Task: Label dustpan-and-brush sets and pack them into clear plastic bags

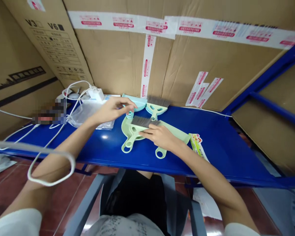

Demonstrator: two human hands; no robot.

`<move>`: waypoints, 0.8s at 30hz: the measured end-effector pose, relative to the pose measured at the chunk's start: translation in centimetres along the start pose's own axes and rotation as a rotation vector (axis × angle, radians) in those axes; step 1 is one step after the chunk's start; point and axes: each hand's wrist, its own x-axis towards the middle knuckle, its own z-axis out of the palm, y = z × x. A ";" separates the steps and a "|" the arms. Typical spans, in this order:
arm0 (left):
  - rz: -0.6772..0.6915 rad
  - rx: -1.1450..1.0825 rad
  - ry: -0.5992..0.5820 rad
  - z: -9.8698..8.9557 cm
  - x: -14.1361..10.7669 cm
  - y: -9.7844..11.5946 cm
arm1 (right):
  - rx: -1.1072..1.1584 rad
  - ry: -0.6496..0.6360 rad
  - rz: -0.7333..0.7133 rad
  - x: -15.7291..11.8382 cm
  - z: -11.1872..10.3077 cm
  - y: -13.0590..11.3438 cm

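A light green hand brush (134, 130) with grey bristles lies over pale green dustpans on the blue table. My right hand (159, 135) is on its head, thumb by the bristles and fingers along the green edge. Under that hand, one green dustpan (175, 131) reaches to the right, its ring handle pointing toward me. My left hand (115, 109) is bent above the handles of stacked light blue dustpans (140, 101), with no object visible in its fingers. Beside them, behind the green brush, are blue-and-green hand brushes (157, 107) with grey bristles.
Clear plastic bags (85, 113) and a white charger (95, 93) with cables are at the left. A printed card (198, 144) lies right of the green dustpan. Cardboard walls (118, 59) stand behind the blue table (216, 141); a blue metal frame (255, 78) rises at right.
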 end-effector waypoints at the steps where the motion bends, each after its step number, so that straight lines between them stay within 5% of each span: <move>1: 0.006 0.000 -0.037 0.8 0.8 -1.3 | -0.001 0.005 0.005 0.0 0.0 -0.1; 6: 0.006 0.098 -0.004 4.9 0.6 -5.8 | 0.082 0.029 -0.026 -0.4 -0.3 -0.9; 8: 0.110 0.191 0.044 5.7 -0.7 -6.3 | 0.143 0.039 -0.045 -0.5 -0.4 -1.3; 12: 0.314 0.309 0.059 6.0 -2.3 -6.3 | 0.246 0.039 -0.056 -0.3 -0.3 -1.8; 19: 0.389 0.197 0.004 6.6 -2.0 -5.6 | 0.187 0.017 -0.045 0.4 0.0 -2.2; 24: 0.410 0.065 -0.096 6.3 -2.4 -4.3 | 0.240 0.224 0.018 -0.2 -0.3 -1.2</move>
